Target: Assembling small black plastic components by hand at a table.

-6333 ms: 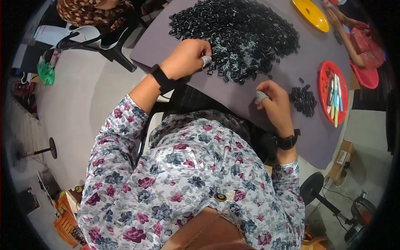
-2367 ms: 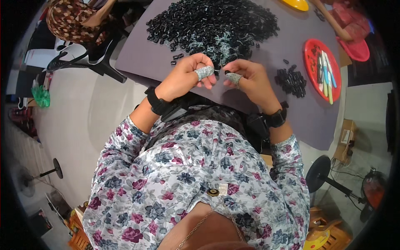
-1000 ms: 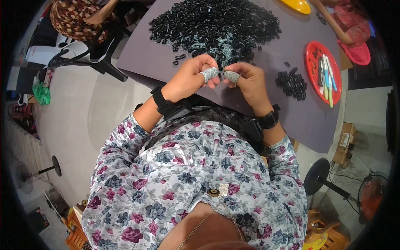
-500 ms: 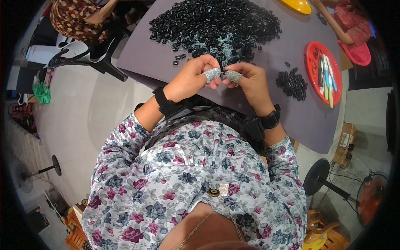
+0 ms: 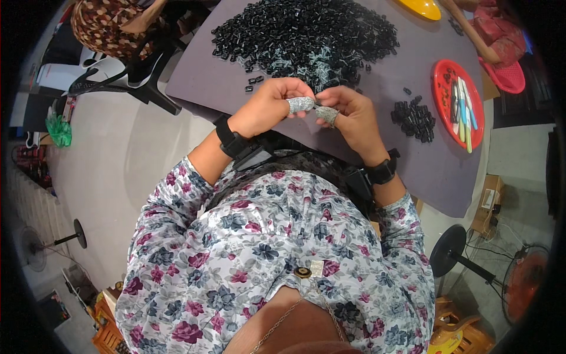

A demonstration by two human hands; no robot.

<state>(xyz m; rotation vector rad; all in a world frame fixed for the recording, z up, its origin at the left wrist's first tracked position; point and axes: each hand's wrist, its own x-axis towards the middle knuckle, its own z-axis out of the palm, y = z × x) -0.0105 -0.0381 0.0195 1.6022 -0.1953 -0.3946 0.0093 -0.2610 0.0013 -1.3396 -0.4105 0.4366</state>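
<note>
My left hand (image 5: 266, 111) and my right hand (image 5: 355, 123) meet over the table's near side, fingertips close together. Both thumbs carry a grey wrapping. Between the thumb tips shows a small dark piece (image 5: 317, 104), mostly covered by my fingers; it resembles the loose black pieces. Both hands are closed in a pinch around it. Just beyond them spreads a big heap of short black cylindrical pieces (image 5: 295, 35), with grey-green bits (image 5: 321, 62) along its near side. A smaller pile of black pieces (image 5: 413, 120) lies to the right of my right hand.
On the grey table cover (image 5: 454, 183), a red tray (image 5: 439, 88) at right holds several knives and small bits. A yellow dish (image 5: 421, 7) stands at the far edge. Two people sit across, left and right. A black chair (image 5: 156, 88) is at left, a fan (image 5: 525, 280) at lower right.
My hands have shifted slightly; the fingers have re-angled around the small dark piece, and my left wrist has turned a little. The piles look the same.
</note>
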